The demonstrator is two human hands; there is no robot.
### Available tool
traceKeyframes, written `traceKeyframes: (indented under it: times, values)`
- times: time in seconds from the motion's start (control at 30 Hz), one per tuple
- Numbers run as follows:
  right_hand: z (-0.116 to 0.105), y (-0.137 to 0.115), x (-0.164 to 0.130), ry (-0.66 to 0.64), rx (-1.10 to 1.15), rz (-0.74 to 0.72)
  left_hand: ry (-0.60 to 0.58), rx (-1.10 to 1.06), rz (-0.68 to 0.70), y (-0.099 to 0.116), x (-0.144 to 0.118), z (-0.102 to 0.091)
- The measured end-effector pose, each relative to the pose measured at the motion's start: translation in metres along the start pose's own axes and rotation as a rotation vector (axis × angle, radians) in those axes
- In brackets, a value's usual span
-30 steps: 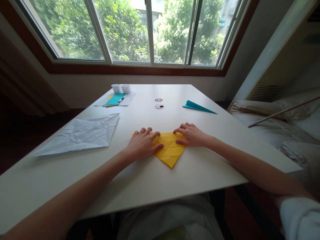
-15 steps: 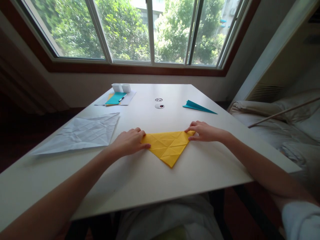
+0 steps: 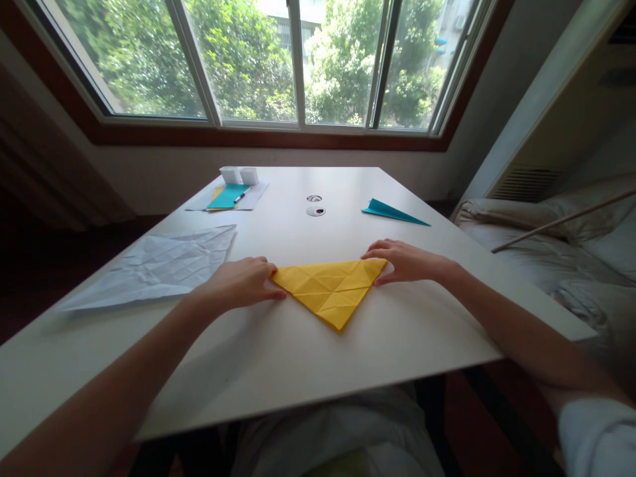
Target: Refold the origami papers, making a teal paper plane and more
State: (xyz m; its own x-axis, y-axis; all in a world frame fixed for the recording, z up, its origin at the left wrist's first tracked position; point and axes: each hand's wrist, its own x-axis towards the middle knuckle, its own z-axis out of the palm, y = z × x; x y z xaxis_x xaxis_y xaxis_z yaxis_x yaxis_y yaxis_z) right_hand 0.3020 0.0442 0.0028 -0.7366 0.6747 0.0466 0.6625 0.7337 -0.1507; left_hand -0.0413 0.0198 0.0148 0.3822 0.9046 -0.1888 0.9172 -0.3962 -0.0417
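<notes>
A folded yellow sheet of origami paper (image 3: 330, 288) lies on the white table as a triangle, its point towards me and crease lines crossing its face. My left hand (image 3: 248, 281) is at its left corner, fingers curled by the upper edge and thumb against the lower left edge. Around the right corner, my right hand (image 3: 405, 260) has its fingertips at the top edge and its thumb at the slanting edge. Both hands hold the paper lightly by these corners, with a small gap showing between thumb and fingers.
A creased white sheet (image 3: 159, 268) lies at the left. Behind it stand two small white paper boxes (image 3: 229, 175) near teal paper (image 3: 228, 196) and a pen (image 3: 242, 194). A folded teal paper piece (image 3: 392, 212) lies at back right; round inserts (image 3: 316, 211) sit mid-table.
My left hand has slid outward to the left, its thumb coming off the paper's face to the edge. My right thumb has also drawn back, baring the right corner. The paper stays folded.
</notes>
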Motion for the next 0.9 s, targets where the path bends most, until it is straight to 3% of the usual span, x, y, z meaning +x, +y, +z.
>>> traceKeyframes:
  times: [0.4, 0.67, 0.9]
  values:
    - [0.001, -0.001, 0.002, -0.033, 0.060, -0.091, 0.004, -0.050, 0.035, -0.004, 0.001, 0.001]
    - [0.000, -0.015, 0.002, 0.095, 0.005, -0.144, -0.018, -0.116, 0.028, -0.006, 0.001, -0.001]
    - [-0.001, -0.017, 0.001, 0.253, 0.103, -0.026, 0.030, -0.139, 0.003, -0.013, 0.007, 0.004]
